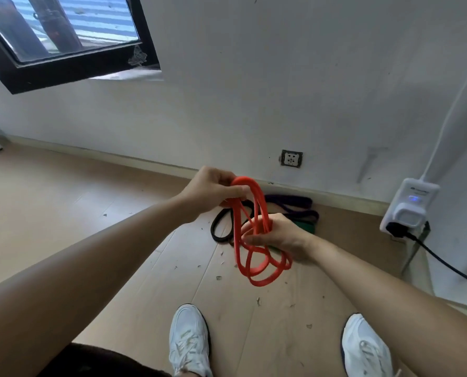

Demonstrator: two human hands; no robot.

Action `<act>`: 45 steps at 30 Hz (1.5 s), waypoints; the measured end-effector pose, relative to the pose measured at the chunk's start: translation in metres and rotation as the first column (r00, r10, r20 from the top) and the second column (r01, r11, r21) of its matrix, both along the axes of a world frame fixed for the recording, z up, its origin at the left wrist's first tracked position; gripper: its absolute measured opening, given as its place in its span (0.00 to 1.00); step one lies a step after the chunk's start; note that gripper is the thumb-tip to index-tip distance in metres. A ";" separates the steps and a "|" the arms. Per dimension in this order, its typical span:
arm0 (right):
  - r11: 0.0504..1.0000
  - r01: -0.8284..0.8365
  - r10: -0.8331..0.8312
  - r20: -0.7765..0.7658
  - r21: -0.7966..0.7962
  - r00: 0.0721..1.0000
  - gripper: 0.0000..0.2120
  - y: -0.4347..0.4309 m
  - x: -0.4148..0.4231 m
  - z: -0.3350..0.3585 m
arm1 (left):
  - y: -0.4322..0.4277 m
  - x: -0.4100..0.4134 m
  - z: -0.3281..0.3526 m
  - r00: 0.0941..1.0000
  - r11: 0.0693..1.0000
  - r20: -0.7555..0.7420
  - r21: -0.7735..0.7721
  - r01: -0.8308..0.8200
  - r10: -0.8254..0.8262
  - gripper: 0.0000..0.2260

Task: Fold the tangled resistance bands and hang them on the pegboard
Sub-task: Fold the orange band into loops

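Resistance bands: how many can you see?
4. Red band held by left hand and right hand; black band, purple band, green band on the floor behind. More may be hidden.

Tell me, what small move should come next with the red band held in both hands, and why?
Probably slide the right hand down the red band to even out its loops. The left hand grips the top of the bunch, the right pinches it lower, and below that the strands cross and hang unevenly, so the fold is not yet neat.
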State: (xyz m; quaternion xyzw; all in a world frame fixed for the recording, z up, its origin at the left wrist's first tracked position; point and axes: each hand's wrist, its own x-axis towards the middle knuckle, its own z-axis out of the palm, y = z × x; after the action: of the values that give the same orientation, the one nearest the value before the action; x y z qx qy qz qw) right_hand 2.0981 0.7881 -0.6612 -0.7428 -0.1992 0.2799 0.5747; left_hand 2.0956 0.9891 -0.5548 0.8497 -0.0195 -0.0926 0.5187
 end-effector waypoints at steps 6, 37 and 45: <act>0.986 -0.007 -0.007 -0.082 -0.168 0.997 0.07 -0.022 -0.003 -0.046 | 0.015 0.006 -0.055 0.965 0.968 -0.163 -0.113 -0.226 0.207 0.08; 0.724 0.345 -0.259 0.228 -0.597 0.938 0.39 -0.114 0.021 -0.279 | -0.018 0.008 -0.391 0.898 0.841 -0.207 0.478 -0.254 0.389 0.16; 0.769 0.335 -0.007 0.518 -0.544 0.855 0.29 -0.117 -0.029 -0.283 | -0.046 -0.031 -0.399 0.964 0.765 -0.006 0.606 0.216 -0.267 0.22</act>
State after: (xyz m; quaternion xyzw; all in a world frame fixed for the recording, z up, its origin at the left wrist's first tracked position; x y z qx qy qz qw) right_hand 2.0690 0.6715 -0.9439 -0.9499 -0.1637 0.0774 0.2546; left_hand 2.0651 0.9426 -0.9540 0.9634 -0.1191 -0.1257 0.2044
